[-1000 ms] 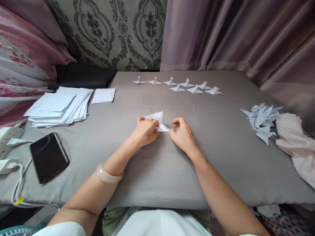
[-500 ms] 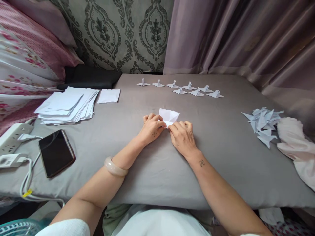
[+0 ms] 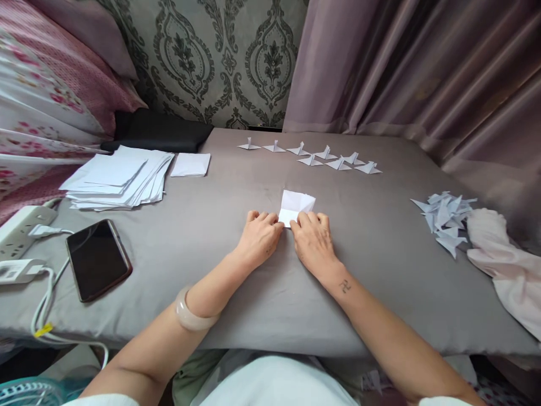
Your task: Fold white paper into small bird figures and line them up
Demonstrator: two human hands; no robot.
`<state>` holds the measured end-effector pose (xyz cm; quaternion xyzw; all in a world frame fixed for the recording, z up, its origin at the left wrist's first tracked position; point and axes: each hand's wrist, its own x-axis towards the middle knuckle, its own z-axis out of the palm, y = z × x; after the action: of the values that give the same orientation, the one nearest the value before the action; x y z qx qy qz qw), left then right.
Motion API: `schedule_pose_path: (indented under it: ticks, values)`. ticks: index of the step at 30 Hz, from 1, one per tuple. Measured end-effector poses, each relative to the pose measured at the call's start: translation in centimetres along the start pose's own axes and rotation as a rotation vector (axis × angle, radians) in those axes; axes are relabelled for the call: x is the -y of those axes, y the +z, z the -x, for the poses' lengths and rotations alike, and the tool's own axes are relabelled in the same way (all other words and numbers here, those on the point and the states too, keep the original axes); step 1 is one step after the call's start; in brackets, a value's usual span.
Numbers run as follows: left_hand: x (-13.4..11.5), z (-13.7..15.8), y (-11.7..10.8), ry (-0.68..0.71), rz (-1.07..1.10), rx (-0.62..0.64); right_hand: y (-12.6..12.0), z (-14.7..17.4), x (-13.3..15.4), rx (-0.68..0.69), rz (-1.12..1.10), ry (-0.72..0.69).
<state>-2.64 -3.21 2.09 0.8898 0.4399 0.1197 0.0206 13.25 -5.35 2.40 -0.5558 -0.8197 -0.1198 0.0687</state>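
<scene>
A small white sheet of paper (image 3: 296, 201) with creases lies on the grey cloth in front of me, its far part tilted up. My left hand (image 3: 261, 235) is closed, with thumb and forefinger at the sheet's near left corner. My right hand (image 3: 313, 235) pinches the near edge from the right and covers part of the paper. Both hands' fingers are curled, and the fingertips sit close together along that edge. Beyond the hands stand several folded paper birds (image 3: 325, 153) in two rows.
At the left are a stack of white paper (image 3: 114, 176), a smaller pile of paper squares (image 3: 190, 164), a phone (image 3: 98, 260) and a power strip (image 3: 21, 231) with cables. To the right lie heaped folded papers (image 3: 448, 214) beside a pale pink cloth (image 3: 499, 242).
The view has shifted slightly. My left fingers have drawn back a little from over the paper to its near left corner, and more of the sheet's left part shows.
</scene>
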Motion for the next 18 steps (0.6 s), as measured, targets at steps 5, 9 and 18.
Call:
schedule_pose_path:
  ticks: [5, 9, 18]
  values:
    - [0.2, 0.2, 0.3, -0.065, 0.092, -0.022, -0.5, -0.2, -1.0, 0.048, -0.018, -0.084]
    - [0.6, -0.1, 0.5, -0.169, 0.218, -0.018, -0.6, -0.6, -2.2, 0.085, -0.059, -0.14]
    - [1.3, -0.8, 1.4, -0.284, 0.355, -0.055, -1.6, -3.8, -4.2, 0.322, -0.267, -0.107]
